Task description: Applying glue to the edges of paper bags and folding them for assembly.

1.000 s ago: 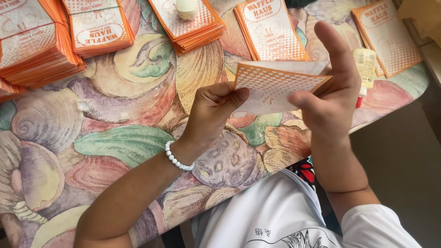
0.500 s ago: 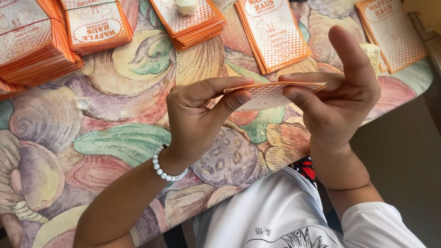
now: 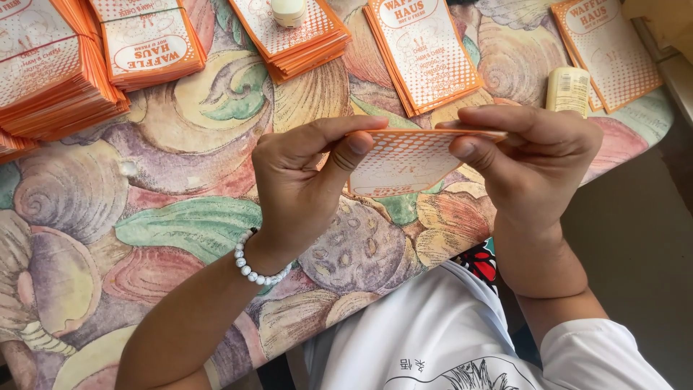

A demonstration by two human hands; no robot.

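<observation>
Both hands hold one orange-and-white paper sleeve (image 3: 404, 162) above the table, its top edge folded over. My left hand (image 3: 303, 180), with a white bead bracelet on the wrist, pinches the sleeve's left edge between thumb and fingers. Gripping the right edge is my right hand (image 3: 534, 162), thumb under, fingers on top. The sleeve is tilted nearly flat, its dotted face toward me.
Stacks of the same orange sleeves lie on the patterned tablecloth (image 3: 180, 224): a tall pile at far left (image 3: 50, 79), others along the top (image 3: 151, 43) (image 3: 296, 36) (image 3: 426, 50) (image 3: 606, 47). A small cream bottle (image 3: 569, 90) lies near the right stack. A round white object (image 3: 289, 11) sits on one stack.
The sleeve has been turned and folded: earlier it was held up more openly with the right fingers raised, now both hands pinch its edges with the top flap bent over.
</observation>
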